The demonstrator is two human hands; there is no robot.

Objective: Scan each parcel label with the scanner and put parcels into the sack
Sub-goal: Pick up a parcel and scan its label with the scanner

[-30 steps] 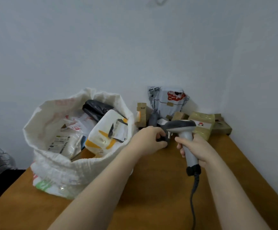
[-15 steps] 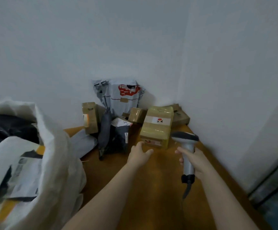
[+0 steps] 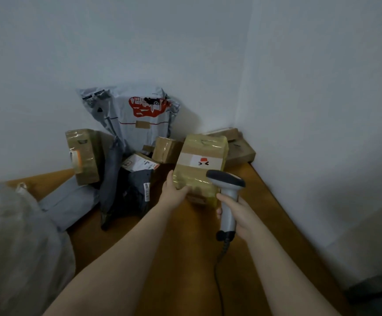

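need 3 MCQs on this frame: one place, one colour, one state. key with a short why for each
1. Where is the grey mailer with the red print?
A. flat on the table
B. leaning on the back wall
C. inside the sack

2. What colour is the top mark on the white strip of the taped box that the left hand holds?
A. green
B. red
C. blue

3. What is the right hand doing?
A. resting open on the table
B. lifting a parcel
C. gripping the scanner by its handle

Key:
1 B: it stands upright with its top against the wall.
2 B: a red shape sits above two black marks.
3 C: fingers wrap the pale handle, with the cable hanging below.
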